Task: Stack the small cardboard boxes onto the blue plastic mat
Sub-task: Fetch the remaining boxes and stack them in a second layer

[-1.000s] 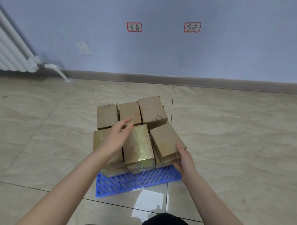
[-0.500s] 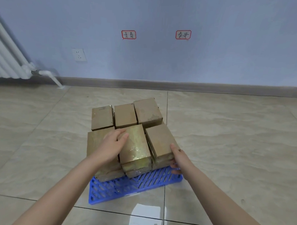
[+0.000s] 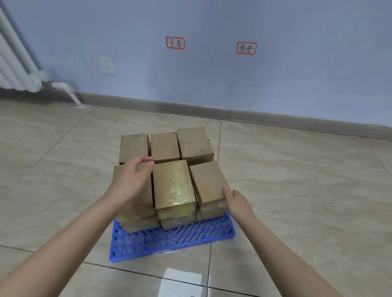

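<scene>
On the blue mat [image 3: 209,234], the cardboard boxes [image 3: 194,146] are stacked. The left hand [image 3: 133,181] is held loosely curled over the near-left box [image 3: 141,204], grip unclear. It was laid on the middle box [image 3: 173,185] earlier. The right hand [image 3: 235,199] is kept against the near-right box [image 3: 208,182], fingers hidden.

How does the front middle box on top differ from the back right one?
The front middle box is covered in glossy yellowish tape; the back right box is bare matte cardboard with a small printed mark. The front middle box has a box on each side; the back right box sits at a corner. Both are brown cardboard, lying flat in the top layer.
</scene>
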